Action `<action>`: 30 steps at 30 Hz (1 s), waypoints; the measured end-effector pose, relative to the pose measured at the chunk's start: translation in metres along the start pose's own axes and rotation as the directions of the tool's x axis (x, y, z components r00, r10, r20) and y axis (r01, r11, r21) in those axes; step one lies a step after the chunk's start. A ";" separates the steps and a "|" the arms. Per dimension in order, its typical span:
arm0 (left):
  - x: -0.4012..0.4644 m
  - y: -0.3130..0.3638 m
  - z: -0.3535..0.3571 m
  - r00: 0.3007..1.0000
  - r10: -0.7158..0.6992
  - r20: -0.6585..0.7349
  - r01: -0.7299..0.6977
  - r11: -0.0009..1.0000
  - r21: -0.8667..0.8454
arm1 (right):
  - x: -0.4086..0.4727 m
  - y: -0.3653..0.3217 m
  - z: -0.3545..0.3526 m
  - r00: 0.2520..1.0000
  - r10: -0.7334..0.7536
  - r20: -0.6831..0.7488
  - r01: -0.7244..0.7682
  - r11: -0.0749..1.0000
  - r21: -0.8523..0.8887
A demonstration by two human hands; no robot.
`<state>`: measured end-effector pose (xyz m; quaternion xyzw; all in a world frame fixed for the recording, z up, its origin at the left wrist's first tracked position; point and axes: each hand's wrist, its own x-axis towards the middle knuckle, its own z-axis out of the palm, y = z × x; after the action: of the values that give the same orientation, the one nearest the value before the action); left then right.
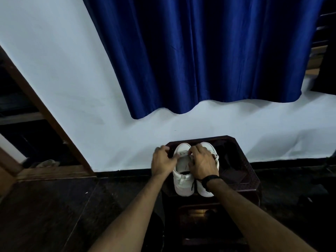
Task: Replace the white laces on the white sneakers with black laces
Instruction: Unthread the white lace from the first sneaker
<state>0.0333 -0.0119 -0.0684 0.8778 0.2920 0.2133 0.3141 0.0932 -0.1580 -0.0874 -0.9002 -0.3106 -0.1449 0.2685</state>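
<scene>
On a dark stool [236, 157] near the wall stood two white sneakers [182, 186], side by side. Left hand [163, 160] and right hand [202, 163], fingers curled, worked at the left sneaker's lacing; exact hold unclear.

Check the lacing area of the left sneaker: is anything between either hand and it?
Nothing visible. The left hand and right hand are already at the lacing area of the left sneaker. The right hand covers part of the right sneaker.

Both forearms reach up from the lower frame; left hand [163, 160] and right hand [202, 162] curl fingers at center.
</scene>
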 end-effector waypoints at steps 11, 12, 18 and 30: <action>-0.031 -0.004 0.036 0.989 0.074 -0.128 -0.054 0.987 0.151 | 0.042 -0.018 -0.004 0.916 -0.210 0.340 0.323 0.890 -0.320; -0.032 -0.004 0.037 0.987 0.067 -0.143 -0.047 0.989 0.139 | 0.041 -0.017 -0.004 0.939 -0.167 0.300 0.258 0.920 -0.295; -0.035 -0.004 0.040 0.981 0.010 -0.193 0.013 0.993 0.114 | 0.048 0.002 -0.011 0.923 0.379 0.069 -0.384 0.917 0.104; -0.035 -0.005 0.044 0.975 0.014 -0.220 0.018 0.990 0.141 | 0.057 -0.023 0.000 0.859 -0.293 0.419 0.433 0.854 -0.290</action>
<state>0.0306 -0.0505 -0.1098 0.8686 0.3404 0.2876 0.2168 0.1219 -0.1154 -0.0539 -0.8690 -0.4879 -0.0829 -0.0025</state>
